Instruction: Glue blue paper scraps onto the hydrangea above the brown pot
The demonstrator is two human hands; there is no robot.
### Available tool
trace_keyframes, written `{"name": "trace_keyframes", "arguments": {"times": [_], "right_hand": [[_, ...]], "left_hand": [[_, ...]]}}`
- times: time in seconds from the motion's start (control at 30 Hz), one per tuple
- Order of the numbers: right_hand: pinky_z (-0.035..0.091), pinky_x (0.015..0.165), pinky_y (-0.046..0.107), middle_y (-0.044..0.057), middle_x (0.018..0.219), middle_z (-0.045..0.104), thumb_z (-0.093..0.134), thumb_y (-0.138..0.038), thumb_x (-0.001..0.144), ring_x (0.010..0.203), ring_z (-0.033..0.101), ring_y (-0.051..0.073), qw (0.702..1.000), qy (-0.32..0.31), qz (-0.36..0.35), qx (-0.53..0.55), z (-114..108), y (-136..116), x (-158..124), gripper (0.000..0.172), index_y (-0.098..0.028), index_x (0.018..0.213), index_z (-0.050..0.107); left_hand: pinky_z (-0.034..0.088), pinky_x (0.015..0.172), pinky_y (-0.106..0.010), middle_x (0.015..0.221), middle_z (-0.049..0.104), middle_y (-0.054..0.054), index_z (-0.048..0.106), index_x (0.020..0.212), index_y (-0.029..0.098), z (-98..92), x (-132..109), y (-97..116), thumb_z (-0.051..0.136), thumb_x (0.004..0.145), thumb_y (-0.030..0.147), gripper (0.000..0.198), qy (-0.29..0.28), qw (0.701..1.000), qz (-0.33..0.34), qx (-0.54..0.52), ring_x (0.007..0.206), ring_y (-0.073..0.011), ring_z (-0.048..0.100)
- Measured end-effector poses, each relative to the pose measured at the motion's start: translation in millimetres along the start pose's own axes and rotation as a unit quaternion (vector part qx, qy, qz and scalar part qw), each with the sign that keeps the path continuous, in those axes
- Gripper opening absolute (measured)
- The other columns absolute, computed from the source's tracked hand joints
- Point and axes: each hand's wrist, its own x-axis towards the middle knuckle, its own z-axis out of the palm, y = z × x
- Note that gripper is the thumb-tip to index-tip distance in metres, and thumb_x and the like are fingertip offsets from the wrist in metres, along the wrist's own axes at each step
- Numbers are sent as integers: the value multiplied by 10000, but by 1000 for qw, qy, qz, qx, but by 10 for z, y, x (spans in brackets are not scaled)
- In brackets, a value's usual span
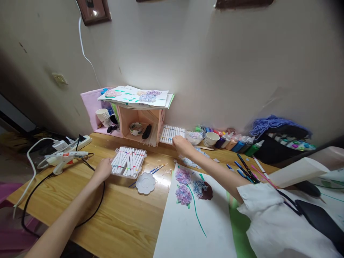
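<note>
My left hand (103, 169) rests on the wooden table (120, 218) against the left edge of a clear tray of white markers (129, 162); its fingers are curled on the tray's rim. My right hand (182, 145) reaches far across to a second tray of markers (172, 134) by the wall, fingers bent over its near edge. Below my right arm lies a white sheet with a painted purple and blue flower (188, 188) on a green stem.
A glue gun (66, 158) and power strip (77, 142) lie left, with a black cord looping over the table. A white palette (145, 182), brushes, a wooden box (139, 125) topped with drawings, paper cups, paint bottles (236, 143) and pens crowd the back.
</note>
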Motion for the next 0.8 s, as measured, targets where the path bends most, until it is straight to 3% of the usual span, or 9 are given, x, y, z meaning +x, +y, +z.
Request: {"name": "trace_keyframes", "arguments": {"times": [0.1, 0.23, 0.47, 0.8], "right_hand": [[477, 831, 340, 143, 1046, 617, 485, -148, 919, 984, 570, 217, 1000, -4, 19, -10, 79, 117, 213, 159, -87, 1017, 594], [522, 841, 416, 92, 1187, 578, 557, -323, 902, 1003, 602, 207, 999, -20, 46, -21, 193, 238, 437, 325, -156, 1180, 552], [522, 841, 409, 96, 1192, 576, 554, -314, 904, 1008, 600, 209, 994, -58, 90, -13, 354, 380, 687, 320, -159, 1183, 551], [523, 841, 413, 99, 1193, 576, 554, -316, 904, 1006, 600, 210, 993, -45, 99, 41, 380, 384, 658, 326, -153, 1187, 548]], "left_hand": [[481, 758, -321, 923, 703, -184, 657, 830, 86, 6, -16, 18, 323, 859, 182, 349, 6, 1000, 1, -9, 906, -275, 648], [473, 756, -304, 885, 705, -148, 641, 760, 124, -1, -36, 55, 348, 833, 183, 308, 11, 999, 8, -31, 888, -256, 639], [456, 718, -318, 780, 688, -121, 590, 654, 155, -18, -83, 158, 375, 804, 220, 270, 13, 997, 20, -71, 799, -253, 615], [433, 674, -287, 766, 668, -111, 550, 650, 160, -76, -202, 405, 319, 864, 223, 321, -24, 993, 37, -109, 763, -223, 610]]}}
